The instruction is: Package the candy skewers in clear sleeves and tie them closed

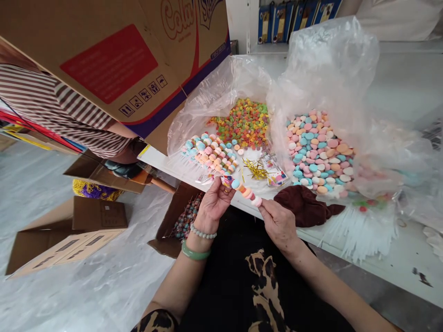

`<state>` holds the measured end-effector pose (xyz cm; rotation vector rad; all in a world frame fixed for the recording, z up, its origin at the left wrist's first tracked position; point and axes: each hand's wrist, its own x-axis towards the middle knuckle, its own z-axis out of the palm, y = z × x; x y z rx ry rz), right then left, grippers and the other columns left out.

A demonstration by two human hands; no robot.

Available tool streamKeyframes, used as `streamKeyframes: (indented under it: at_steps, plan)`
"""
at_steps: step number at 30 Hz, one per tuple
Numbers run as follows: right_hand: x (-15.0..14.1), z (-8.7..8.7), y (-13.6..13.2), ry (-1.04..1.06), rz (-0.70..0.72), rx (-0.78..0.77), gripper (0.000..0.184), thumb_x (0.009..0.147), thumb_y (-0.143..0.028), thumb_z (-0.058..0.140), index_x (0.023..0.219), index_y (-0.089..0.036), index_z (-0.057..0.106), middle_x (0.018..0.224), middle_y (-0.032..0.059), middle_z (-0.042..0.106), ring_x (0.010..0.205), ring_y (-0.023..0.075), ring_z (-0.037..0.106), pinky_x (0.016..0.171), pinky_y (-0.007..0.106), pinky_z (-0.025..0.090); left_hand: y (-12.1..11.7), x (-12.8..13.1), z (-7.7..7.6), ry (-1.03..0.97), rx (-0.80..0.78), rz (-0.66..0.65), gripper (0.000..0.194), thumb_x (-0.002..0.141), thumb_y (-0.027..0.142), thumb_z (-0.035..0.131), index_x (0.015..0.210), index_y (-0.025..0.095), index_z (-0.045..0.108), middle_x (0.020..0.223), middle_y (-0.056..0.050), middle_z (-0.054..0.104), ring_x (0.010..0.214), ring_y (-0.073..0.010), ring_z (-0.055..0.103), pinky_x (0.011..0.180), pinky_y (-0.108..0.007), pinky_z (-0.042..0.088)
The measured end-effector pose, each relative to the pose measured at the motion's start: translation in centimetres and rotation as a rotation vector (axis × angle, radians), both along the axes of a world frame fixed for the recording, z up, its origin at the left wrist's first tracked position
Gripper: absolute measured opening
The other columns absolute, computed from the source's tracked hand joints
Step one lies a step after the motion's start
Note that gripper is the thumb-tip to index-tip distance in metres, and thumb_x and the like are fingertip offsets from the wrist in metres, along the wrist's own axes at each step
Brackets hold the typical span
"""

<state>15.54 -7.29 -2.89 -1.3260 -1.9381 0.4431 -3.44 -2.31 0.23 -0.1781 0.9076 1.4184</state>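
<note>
The left hand (217, 199) pinches a printed piece (227, 180) at the left end of a candy skewer (246, 192); the right hand (278, 222) pinches its right end, by the white table's near edge (408, 251).

Candy stick (246, 192): blue, orange, pink, white. Gummy rings (249, 121): red, orange, yellow, green. Ties (256, 169): gold. Bangle (195, 251): green. Cloth (302, 206): dark brown. Co-worker's shirt (31, 94): brown-white stripes.

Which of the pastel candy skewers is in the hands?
The candy skewer held between the left hand and the right hand, its blue piece nearest the left; the heaped skewers lie together, unheld.
</note>
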Motion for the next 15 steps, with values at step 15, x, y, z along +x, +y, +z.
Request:
streamKeyframes:
  at_steps: [15]
  plan:
    - [0.37, 0.44, -0.21, -0.359, -0.083, 0.278, 0.026, 0.096, -0.018, 0.047, 0.108, -0.014, 0.07, 0.07, 0.0064, 0.066, 0.068, 0.0171, 0.059, 0.064, 0.029, 0.037, -0.29, -0.63, -0.92, 0.16, 0.247, -0.009, 0.007, 0.083, 0.011, 0.067, 0.087, 0.016, 0.068, 0.085, -0.004, 0.075, 0.081, -0.0156, 0.071, 0.086, -0.032, 0.056]
